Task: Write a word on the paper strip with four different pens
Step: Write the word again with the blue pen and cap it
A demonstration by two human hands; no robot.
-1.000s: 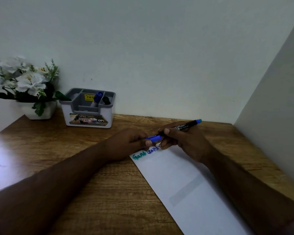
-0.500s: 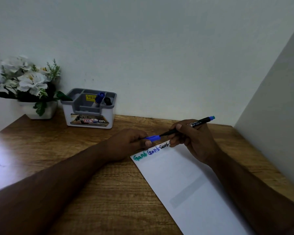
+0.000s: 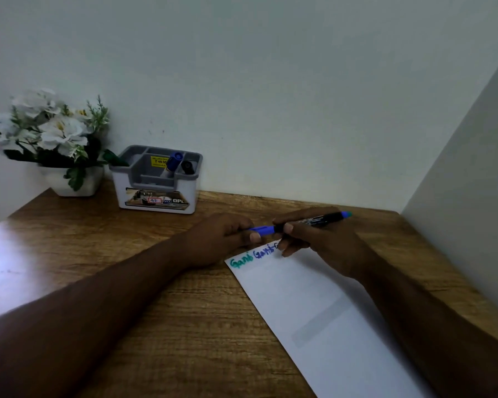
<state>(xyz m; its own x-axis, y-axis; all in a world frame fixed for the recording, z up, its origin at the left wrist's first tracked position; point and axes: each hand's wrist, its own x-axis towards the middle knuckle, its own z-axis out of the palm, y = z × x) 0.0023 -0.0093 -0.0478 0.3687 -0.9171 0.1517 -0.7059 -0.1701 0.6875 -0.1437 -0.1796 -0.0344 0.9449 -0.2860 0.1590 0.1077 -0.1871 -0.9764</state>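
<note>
A white paper strip [image 3: 314,305] lies slanted on the wooden desk [image 3: 184,311]. A green word [image 3: 240,262] and a blue word [image 3: 263,251] are written at its top end. A black word beside them is mostly hidden under my fingers. My right hand [image 3: 319,245] holds a black pen with a blue end [image 3: 322,219] above the strip's top. My left hand [image 3: 222,237] pinches a blue pen cap [image 3: 260,229], which meets the pen's front end.
A grey and white pen holder [image 3: 156,193] stands at the back by the wall, with a blue pen [image 3: 174,160] and a black pen [image 3: 187,166] in it. A white pot of white flowers [image 3: 72,183] sits left of it. A wall panel [image 3: 472,196] borders the desk's right side.
Half a second ago the pen was pulled away from the cap, with the black word showing. The pen has moved back left to the cap, and my fingers cover that word.
</note>
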